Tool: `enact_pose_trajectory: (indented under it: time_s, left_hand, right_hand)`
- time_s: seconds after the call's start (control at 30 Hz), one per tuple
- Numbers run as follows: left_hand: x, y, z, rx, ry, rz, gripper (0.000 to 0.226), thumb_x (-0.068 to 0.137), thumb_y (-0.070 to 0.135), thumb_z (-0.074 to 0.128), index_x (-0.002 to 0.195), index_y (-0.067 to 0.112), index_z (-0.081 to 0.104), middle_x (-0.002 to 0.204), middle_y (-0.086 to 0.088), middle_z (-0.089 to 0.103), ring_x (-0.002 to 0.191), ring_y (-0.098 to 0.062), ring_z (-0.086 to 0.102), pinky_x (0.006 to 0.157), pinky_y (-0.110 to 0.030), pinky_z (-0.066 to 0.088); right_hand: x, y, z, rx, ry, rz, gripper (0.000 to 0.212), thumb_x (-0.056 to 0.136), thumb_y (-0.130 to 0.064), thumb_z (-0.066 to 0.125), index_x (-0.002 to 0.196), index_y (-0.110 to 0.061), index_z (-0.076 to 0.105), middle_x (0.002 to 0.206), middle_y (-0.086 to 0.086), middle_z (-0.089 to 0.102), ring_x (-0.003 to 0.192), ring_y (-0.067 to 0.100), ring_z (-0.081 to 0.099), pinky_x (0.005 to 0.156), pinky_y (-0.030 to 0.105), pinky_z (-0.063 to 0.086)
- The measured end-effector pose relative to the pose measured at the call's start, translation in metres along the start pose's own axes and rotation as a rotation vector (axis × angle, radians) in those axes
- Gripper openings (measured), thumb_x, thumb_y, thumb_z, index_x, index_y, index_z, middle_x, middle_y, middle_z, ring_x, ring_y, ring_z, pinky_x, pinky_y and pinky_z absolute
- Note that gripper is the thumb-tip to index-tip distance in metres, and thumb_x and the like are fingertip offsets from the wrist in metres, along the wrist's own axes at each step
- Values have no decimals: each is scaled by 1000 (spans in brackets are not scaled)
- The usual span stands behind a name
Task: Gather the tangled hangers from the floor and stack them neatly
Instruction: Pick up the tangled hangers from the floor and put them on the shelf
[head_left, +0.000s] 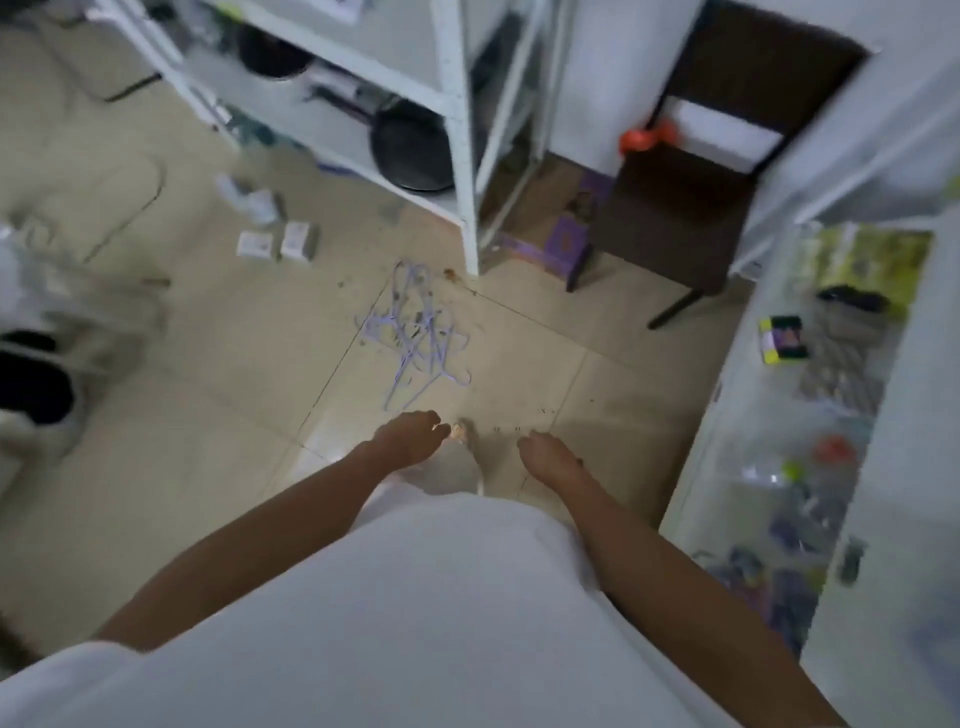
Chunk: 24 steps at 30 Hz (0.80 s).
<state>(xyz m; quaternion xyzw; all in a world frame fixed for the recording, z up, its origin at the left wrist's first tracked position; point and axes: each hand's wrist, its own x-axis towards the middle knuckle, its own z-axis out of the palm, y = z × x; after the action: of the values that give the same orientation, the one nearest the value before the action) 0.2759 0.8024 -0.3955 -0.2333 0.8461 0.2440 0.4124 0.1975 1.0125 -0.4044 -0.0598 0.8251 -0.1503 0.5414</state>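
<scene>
A person stands over tangled lilac hangers (415, 332) untouched on the tiled floor (208, 415), left hand (408, 436) and right hand (548, 457) loose, holding nothing

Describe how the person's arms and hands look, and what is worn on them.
Both forearms are bare down to the left hand and the right hand: no gloves, and no watch, ring or bracelet can be made out in this blurred view. A loose white short-sleeved shirt covers the body; its sleeves end high up the arms.
</scene>
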Motion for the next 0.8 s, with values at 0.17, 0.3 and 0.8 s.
enact_pose_trajectory:
  time_s: [0.17, 0.3, 0.8]
  left_hand:
    - [16, -7, 21, -120, -105, -93, 45, 109, 37, 38, 149, 20, 50, 154, -8, 52, 138, -31, 52, 113, -42, 43]
    - [43, -6, 1, -310, -29, -180, 47, 107, 39, 43, 147, 16, 51, 147, -14, 59, 135, -32, 55, 111, -40, 45]
    - [262, -40, -59, -714, 293, -584, 45, 105, 36, 43, 118, 11, 78, 164, -1, 42, 154, -22, 30, 117, -41, 37]
  right_hand:
    - [41, -32, -36, -155, -76, -15, 43, 109, -20, 33, 133, 5, 58, 138, 25, 59, 127, 36, 57, 103, 37, 44]
    - [68, -69, -72, -254, -44, -25, 46, 108, -22, 35, 144, 3, 49, 150, 24, 50, 137, 36, 50, 112, 40, 42]
    - [355, -182, -141, -922, -315, -294, 35, 107, -20, 35, 115, -2, 64, 128, 24, 65, 118, 37, 62, 95, 39, 50]
